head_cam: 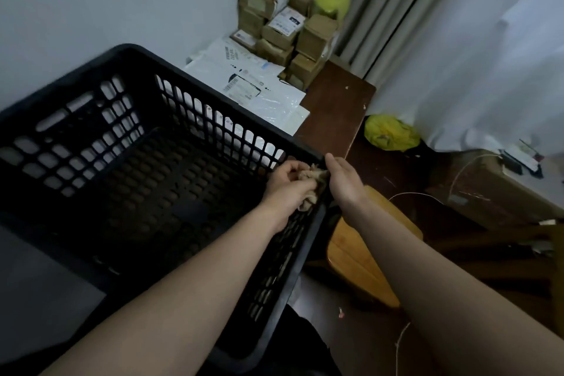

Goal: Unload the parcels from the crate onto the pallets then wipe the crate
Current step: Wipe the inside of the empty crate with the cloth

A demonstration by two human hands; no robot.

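Two-handed, wipes emptied black perforated plastic crate's right rim, gripping crumpled beige rag in left hand; right hand's hold unclear. Brown cardboard parcels already stacked beyond, against wall.

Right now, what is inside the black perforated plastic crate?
The black perforated plastic crate looks emptied: only its bare floor shows, and the left hand gripping a crumpled beige cloth at the right wall. The left forearm covers part of that wall and floor.
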